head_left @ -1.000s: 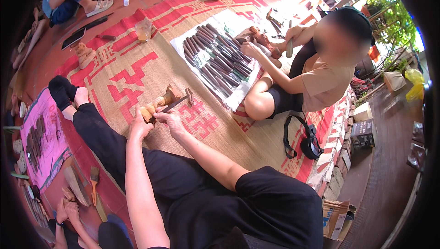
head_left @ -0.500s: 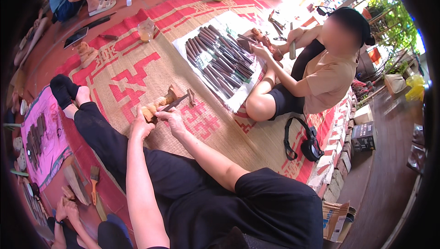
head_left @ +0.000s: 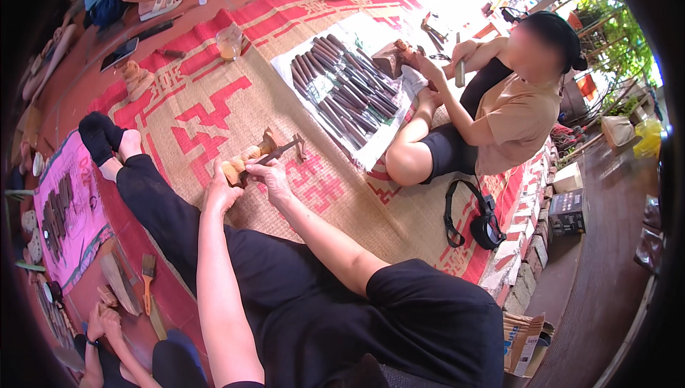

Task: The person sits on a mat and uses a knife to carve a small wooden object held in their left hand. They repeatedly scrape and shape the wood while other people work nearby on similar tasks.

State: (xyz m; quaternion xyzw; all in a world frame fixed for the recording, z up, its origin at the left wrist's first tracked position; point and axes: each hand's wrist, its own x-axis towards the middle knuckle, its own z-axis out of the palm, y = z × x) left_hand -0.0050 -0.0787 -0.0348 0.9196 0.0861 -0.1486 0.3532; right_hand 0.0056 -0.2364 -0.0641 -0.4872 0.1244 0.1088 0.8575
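Note:
A pale wooden carving, bumpy and with a wider end pointing away from me, is in my left hand, whose fingers wrap round its near end. My right hand grips a dark-handled carving chisel close against the wood. The handle slants up to the right; the cutting tip is hidden by fingers and wood. Both hands are just beyond my lap, over the patterned straw mat. Just past the chisel handle, a small brownish piece shows, too small to make out.
Several dark-handled chisels lie on a white cloth ahead. A person sits at the right, handling a carving. Another carving and a plastic cup stand at the far left. A brush lies left; a camera-like device lies right.
My hands stay nearly in place, with the chisel handle tipped slightly lower. At the top left, a person's hand has reached the small white bottle. The person at right has shifted their hands and carving.

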